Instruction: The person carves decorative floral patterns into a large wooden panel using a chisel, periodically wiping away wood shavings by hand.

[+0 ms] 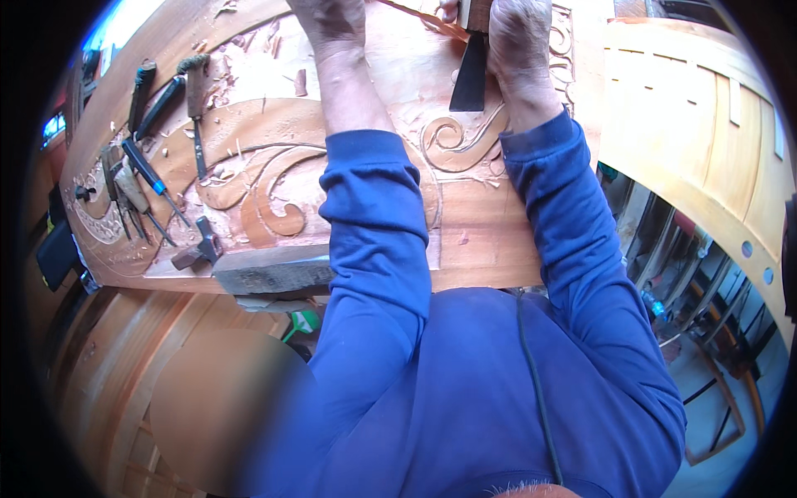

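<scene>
At the top edge, my right hand [519,37] is wrapped round the wooden body of what looks like a hand plane [475,17], with a fingertip showing on its left side. Its dark flat iron [469,79] sticks out back toward me. My left hand [332,21] reaches to the top edge farther left; its fingers are cut off from view, so what they hold or touch cannot be seen. Under both arms lies a wooden panel [490,241] carved with scrolls and leafy curves, strewn with shavings.
Several chisels [149,170] and other handled tools lie at the panel's left. A small hammer [199,249] and a grey stone-like block [274,270] sit by the near edge. Pale wooden boards [689,108] stand at right, above racked rods [664,249].
</scene>
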`<action>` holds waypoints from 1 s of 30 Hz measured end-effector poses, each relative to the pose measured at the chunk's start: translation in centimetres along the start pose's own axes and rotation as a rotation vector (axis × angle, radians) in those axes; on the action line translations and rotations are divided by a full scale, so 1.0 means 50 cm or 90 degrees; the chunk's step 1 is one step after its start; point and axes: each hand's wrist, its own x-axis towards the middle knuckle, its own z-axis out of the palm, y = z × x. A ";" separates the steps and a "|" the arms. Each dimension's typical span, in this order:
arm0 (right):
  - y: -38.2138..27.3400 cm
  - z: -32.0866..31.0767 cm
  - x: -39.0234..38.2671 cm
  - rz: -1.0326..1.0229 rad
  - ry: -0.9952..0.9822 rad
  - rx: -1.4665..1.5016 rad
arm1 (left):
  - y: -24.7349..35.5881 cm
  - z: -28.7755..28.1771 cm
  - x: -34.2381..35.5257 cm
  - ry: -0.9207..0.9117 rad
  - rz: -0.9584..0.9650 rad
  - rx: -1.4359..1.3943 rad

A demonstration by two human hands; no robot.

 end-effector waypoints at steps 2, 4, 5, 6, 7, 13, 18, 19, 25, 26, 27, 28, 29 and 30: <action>-0.006 0.009 -0.004 -0.010 0.011 0.024 | -0.013 -0.007 0.030 -0.011 -0.079 0.039; -0.008 0.021 -0.008 -0.011 -0.006 0.024 | 0.015 -0.030 0.044 -0.062 -0.123 0.082; 0.000 0.016 0.003 -0.054 0.018 0.053 | 0.027 -0.009 0.045 -0.128 -0.156 0.013; 0.005 0.007 0.009 -0.071 0.039 0.051 | 0.039 0.014 0.043 -0.194 -0.191 -0.054; 0.011 0.019 0.009 -0.084 0.048 0.052 | 0.048 0.013 0.040 -0.269 -0.148 -0.046; 0.031 0.062 -0.011 -0.184 0.065 0.083 | 0.076 0.052 0.044 -0.637 -0.146 -0.337; 0.067 0.038 0.022 -0.370 0.065 0.047 | 0.064 0.118 -0.011 -0.451 -0.112 -0.202; 0.074 0.046 0.013 -0.360 0.064 0.046 | 0.032 0.094 0.008 -0.482 0.224 0.003; 0.079 0.061 -0.016 -0.326 0.073 0.031 | 0.029 0.107 -0.004 -0.387 -0.105 -0.206; 0.075 0.060 -0.011 -0.325 0.073 0.032 | 0.034 0.114 0.001 -0.386 -0.106 -0.205; 0.066 0.054 -0.004 -0.317 0.043 0.048 | 0.039 0.119 0.005 -0.395 -0.098 -0.266; 0.057 0.057 0.003 -0.309 0.014 0.065 | 0.047 0.121 0.009 -0.405 -0.090 -0.324; 0.044 0.077 -0.008 -0.259 0.052 0.087 | 0.056 0.120 0.009 -0.404 -0.092 -0.323; 0.049 0.073 -0.009 -0.256 0.053 0.088 | 0.064 0.115 0.006 -0.384 -0.163 -0.302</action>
